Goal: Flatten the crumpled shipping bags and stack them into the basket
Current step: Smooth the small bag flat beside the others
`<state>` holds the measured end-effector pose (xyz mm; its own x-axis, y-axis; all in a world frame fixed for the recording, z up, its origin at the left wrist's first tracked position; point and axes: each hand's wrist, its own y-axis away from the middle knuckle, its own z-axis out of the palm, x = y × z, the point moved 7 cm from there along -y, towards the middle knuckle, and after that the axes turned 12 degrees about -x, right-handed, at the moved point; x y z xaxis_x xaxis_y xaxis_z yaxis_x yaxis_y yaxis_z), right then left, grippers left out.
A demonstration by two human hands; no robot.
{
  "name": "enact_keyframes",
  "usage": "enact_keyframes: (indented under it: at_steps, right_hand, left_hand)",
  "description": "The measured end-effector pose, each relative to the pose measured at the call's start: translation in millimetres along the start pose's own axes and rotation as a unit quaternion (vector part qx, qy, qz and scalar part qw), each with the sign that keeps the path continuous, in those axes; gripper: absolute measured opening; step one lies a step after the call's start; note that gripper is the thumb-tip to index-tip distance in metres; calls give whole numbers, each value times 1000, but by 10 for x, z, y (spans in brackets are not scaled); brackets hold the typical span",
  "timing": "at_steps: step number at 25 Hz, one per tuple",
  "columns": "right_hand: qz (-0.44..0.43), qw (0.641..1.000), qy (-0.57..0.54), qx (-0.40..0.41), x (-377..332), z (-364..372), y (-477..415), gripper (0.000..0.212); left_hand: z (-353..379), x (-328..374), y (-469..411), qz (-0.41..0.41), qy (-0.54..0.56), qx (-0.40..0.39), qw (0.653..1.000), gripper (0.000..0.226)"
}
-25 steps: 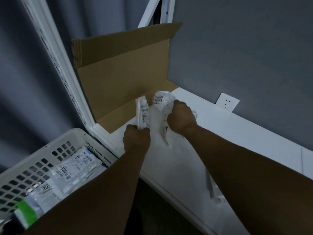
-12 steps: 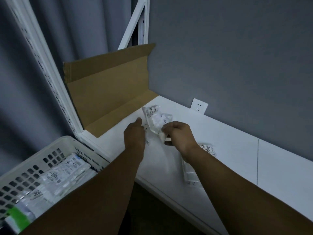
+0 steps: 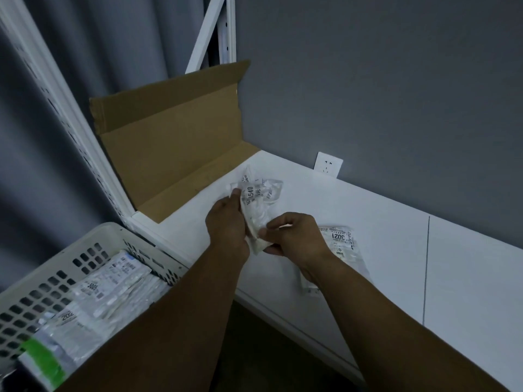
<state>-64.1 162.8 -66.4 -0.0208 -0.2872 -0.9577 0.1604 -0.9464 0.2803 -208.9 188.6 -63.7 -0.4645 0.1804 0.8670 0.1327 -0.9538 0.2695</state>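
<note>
A crumpled clear shipping bag (image 3: 258, 199) with a printed label is held just above the white shelf (image 3: 382, 222). My left hand (image 3: 226, 224) grips its left side, thumb and fingers up along the plastic. My right hand (image 3: 291, 236) pinches the bag's lower end between thumb and fingers. A second, flatter bag (image 3: 341, 244) with a label lies on the shelf under and to the right of my right wrist. The white perforated basket (image 3: 51, 267) at lower left holds several flattened bags (image 3: 93, 301).
An open brown cardboard flap (image 3: 175, 142) stands against the shelf's left upright (image 3: 93, 154). A white wall socket (image 3: 328, 164) sits on the grey wall behind. The shelf's front edge runs diagonally below my arms.
Both hands drew the crumpled bag down and nearer, and it is more spread out. My right hand shifted from its top to its lower end. The view swung right, showing the second bag.
</note>
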Motion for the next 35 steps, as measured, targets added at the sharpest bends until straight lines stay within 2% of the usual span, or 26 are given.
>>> enact_keyframes:
  at_steps: [5,9,12,15,17,21,22,26,29,31,33,35]
  right_hand:
    - [4,999,42,-16,32,-42,-51,13]
    - [-2,999,52,-3,7,-166,-36,12]
    - [-38,998,39,36,-12,-300,-10,11]
    - [-39,999,-3,38,9,-332,15,11]
    - [-18,999,2,44,7,-358,24,14]
    - [32,996,82,34,38,-300,-13,56]
    - [31,995,96,23,70,-256,-28,56]
    - [-9,985,168,33,224,-192,-61,35]
    - [29,955,293,45,369,-199,-84,40]
    - [84,922,376,43,483,-228,-87,45]
    - [104,855,506,46,470,-212,-59,45]
    - [72,783,614,63,379,-85,-49,41]
  left_hand:
    - [16,-25,-2,16,-20,29,999,19]
    - [-104,-74,-9,23,16,68,997,19]
    - [-181,-90,13,28,-21,103,994,25]
    - [-206,-83,-1,41,-45,111,992,29]
    - [-161,-72,-9,52,-88,84,991,29]
    - [-21,-98,19,95,-215,15,972,27]
    - [-20,-140,17,98,-247,11,964,29]
    - [-122,-298,-15,70,-374,31,924,38]
    - [-182,-472,-112,-9,-467,9,884,45]
    - [-241,-580,-196,-66,-485,-11,872,46]
    - [-275,-583,-227,-78,-502,-20,861,41]
    - [-305,-503,-244,-61,-523,-5,850,40]
